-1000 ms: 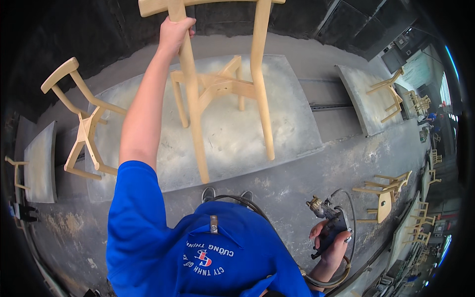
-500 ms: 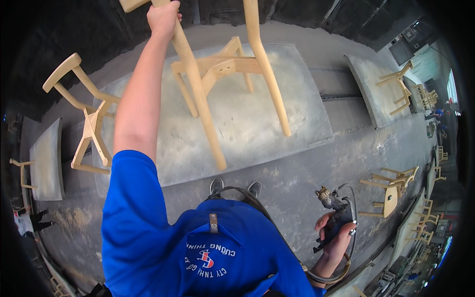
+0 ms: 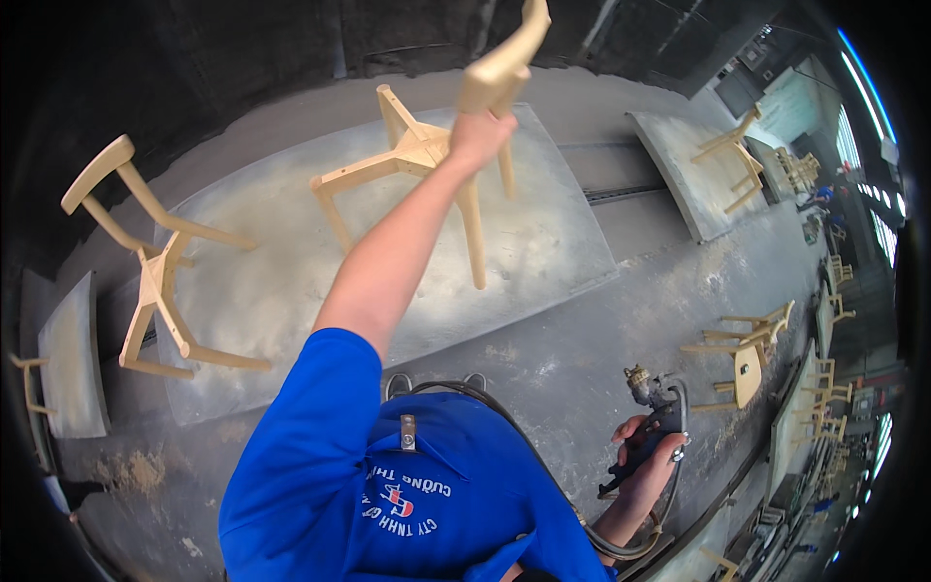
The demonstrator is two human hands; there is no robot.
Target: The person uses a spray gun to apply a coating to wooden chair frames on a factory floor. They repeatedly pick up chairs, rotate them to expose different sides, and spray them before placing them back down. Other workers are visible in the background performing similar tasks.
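Observation:
With my left arm stretched out, my left hand (image 3: pixel 480 141) is closed around the upper part of a pale wooden chair frame (image 3: pixel 422 150), just below its curved backrest (image 3: pixel 501 63). This seatless frame stands over a grey platform (image 3: pixel 291 310), its crossed rails and several legs showing; my hand and forearm hide some of it. Low on the right, my right hand (image 3: pixel 648 468) is wrapped around a dark spray gun (image 3: pixel 661 417) with a brass-coloured nozzle and a hose (image 3: pixel 519 436) attached.
A second bare chair frame (image 3: pixel 155 276) stands at the platform's left edge. Another chair (image 3: pixel 747 369) with a seat panel is on the right. Further platforms (image 3: pixel 669 184) (image 3: pixel 73 359) carry chairs. Dark walls (image 3: pixel 242 58) rise behind, and a person (image 3: pixel 60 493) is partly visible at far left.
My left hand has swung right with the chair's upper part, turning the frame so its backrest now points up and right. My right hand still holds the spray gun.

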